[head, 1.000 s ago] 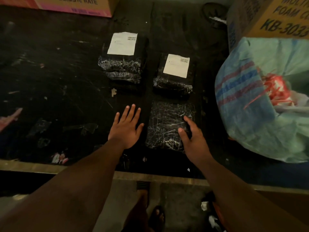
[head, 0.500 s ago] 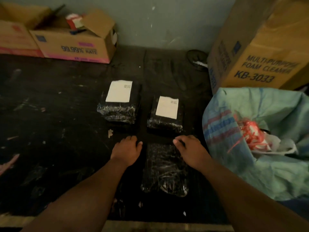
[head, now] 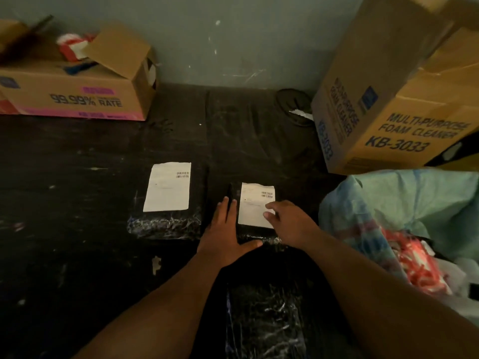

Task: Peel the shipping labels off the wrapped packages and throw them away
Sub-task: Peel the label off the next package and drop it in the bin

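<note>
Both hands have left the bare package (head: 261, 317) near the person. The left hand (head: 224, 238) now lies flat against the labelled package (head: 255, 233) beyond; the right hand (head: 287, 222) touches its label (head: 252, 203).

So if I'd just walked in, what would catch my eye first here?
Probably the two white shipping labels glowing against black wrapped packages mid-table, with both hands reaching onto the right-hand one. Next, the pale sack of red-and-white scraps at the right edge, below the foam cleaner box.
</note>
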`<state>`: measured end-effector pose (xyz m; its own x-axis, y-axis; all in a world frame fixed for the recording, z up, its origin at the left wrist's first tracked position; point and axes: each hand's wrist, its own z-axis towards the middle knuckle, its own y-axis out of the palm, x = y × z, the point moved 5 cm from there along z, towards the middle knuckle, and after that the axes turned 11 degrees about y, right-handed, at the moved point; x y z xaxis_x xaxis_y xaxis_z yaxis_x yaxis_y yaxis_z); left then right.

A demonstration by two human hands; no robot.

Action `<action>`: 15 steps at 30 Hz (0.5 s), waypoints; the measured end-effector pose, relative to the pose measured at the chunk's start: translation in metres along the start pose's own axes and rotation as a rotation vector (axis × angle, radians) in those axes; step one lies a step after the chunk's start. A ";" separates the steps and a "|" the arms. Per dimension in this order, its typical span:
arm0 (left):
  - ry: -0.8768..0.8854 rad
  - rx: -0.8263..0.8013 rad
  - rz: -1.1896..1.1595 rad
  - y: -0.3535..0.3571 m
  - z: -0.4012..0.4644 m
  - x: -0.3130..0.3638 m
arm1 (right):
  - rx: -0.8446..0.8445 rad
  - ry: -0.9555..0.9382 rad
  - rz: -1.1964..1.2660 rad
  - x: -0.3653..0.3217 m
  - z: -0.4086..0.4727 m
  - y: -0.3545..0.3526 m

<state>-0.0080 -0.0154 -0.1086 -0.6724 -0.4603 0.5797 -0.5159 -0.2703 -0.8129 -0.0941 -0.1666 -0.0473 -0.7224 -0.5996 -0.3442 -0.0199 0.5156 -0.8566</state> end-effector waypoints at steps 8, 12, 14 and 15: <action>0.020 0.036 -0.109 0.010 0.030 -0.015 | 0.009 -0.040 -0.118 -0.023 0.082 0.003; 0.037 0.023 -0.183 0.020 0.035 -0.019 | -0.042 -0.045 -0.191 -0.028 0.107 0.008; 0.019 0.022 -0.218 0.025 0.035 -0.021 | -0.070 -0.055 -0.195 -0.029 0.119 0.010; 0.013 0.026 -0.223 0.027 0.034 -0.021 | -0.069 -0.055 -0.190 -0.030 0.124 0.010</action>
<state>0.0106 -0.0412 -0.1446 -0.5501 -0.3758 0.7457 -0.6390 -0.3855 -0.6656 0.0134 -0.2195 -0.0931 -0.6624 -0.7216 -0.2012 -0.2007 0.4298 -0.8804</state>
